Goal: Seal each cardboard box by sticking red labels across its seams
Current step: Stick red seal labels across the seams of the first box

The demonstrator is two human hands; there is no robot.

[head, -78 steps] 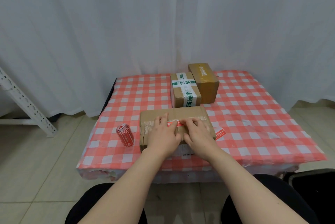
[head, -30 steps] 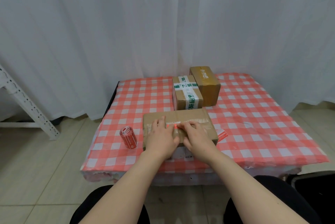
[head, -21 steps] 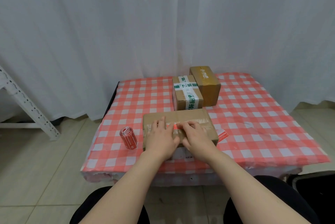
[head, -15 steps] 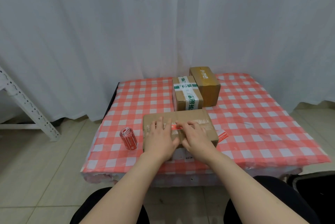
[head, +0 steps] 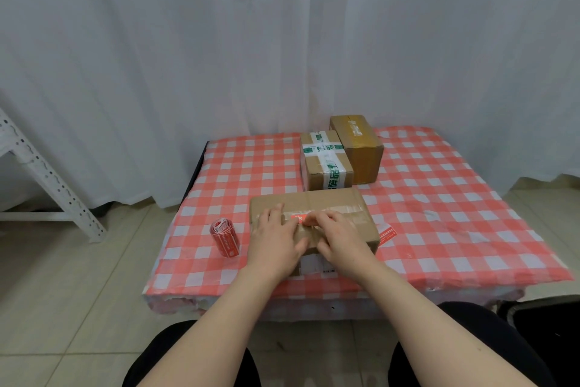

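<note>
Smoothing the red label [head: 297,218] flat across the top seam of the near cardboard box [head: 332,202] calls for firm outward strokes, with no trapped creases. The left hand [head: 276,239] lies flat on the box top, grip spread. The right hand [head: 340,237] curls its fingertips onto the label's right end; pinching or pressing cannot be told.

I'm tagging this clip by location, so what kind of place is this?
Probably a makeshift packing spot in an ordinary room, not a warehouse: a red checked tablecloth, white curtains behind it, a tiled floor, and just three cardboard boxes with a roll of red labels.
</note>
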